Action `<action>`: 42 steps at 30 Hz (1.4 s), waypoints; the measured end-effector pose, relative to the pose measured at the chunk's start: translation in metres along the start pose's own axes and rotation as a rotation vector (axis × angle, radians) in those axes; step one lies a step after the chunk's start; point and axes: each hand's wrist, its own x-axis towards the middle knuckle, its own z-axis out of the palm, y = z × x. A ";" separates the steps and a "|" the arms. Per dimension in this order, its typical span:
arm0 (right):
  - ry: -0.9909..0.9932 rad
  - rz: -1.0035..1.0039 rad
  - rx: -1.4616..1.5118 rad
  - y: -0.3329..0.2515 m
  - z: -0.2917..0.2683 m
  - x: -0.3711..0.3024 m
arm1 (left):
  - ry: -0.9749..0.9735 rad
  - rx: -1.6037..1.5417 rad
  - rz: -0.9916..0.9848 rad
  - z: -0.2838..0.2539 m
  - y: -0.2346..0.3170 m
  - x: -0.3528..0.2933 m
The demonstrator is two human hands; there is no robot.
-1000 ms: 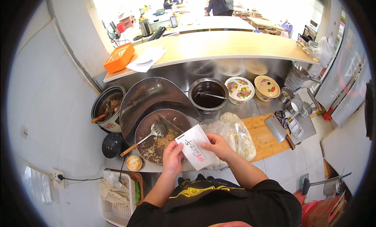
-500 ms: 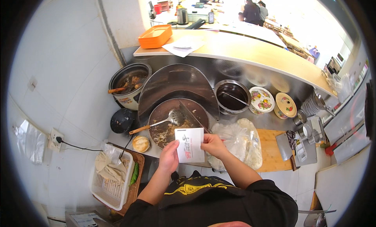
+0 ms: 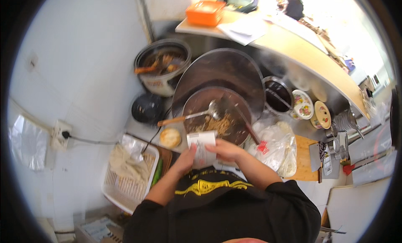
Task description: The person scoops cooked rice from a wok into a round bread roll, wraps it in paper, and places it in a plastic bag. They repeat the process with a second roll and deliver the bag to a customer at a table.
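A white printed paper bag point(image 3: 202, 139) is held between my hands, close in front of my black shirt. My left hand point(image 3: 186, 160) grips its left side, and my right hand point(image 3: 225, 150) pinches its right side. Just beyond lies a round chopping board point(image 3: 197, 101) with chopped meat point(image 3: 217, 125) on it. A slotted ladle point(image 3: 214, 110) with a wooden handle rests across the board. Right of it is a knife point(image 3: 252, 135), its dark handle pointing toward me. A round flatbread point(image 3: 170, 137) sits left of the bag.
A curved metal guard point(image 3: 220, 63) rises behind the board. At left stand a stew cooker point(image 3: 161, 81), a black bowl point(image 3: 147, 108) and a white basket point(image 3: 125, 188) with cloth. To the right are a dark-liquid pot point(image 3: 276, 101), lidded pots point(image 3: 302, 104) and plastic bags point(image 3: 274, 146).
My view has swung, so the counter appears turned and shifted rightward. The paper bag has tilted and sits nearer my body, with both hands still on it.
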 end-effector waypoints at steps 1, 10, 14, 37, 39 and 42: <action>0.088 0.047 -0.123 0.002 0.002 0.015 | -0.061 -0.235 0.034 -0.008 -0.001 0.004; -0.103 0.459 -0.824 0.038 0.020 0.096 | -0.144 -0.271 0.141 -0.112 -0.030 -0.004; 0.002 0.289 -0.536 0.051 0.030 0.131 | 0.443 -0.756 0.428 -0.124 -0.039 -0.007; 0.359 0.364 -1.742 0.079 -0.027 0.270 | 1.044 -0.909 0.347 -0.200 -0.090 -0.045; 0.331 0.342 -1.662 0.082 -0.024 0.263 | 1.073 -0.923 0.325 -0.199 -0.090 -0.045; 0.358 0.262 -1.514 0.081 -0.014 0.248 | 1.111 -0.888 0.332 -0.194 -0.082 -0.044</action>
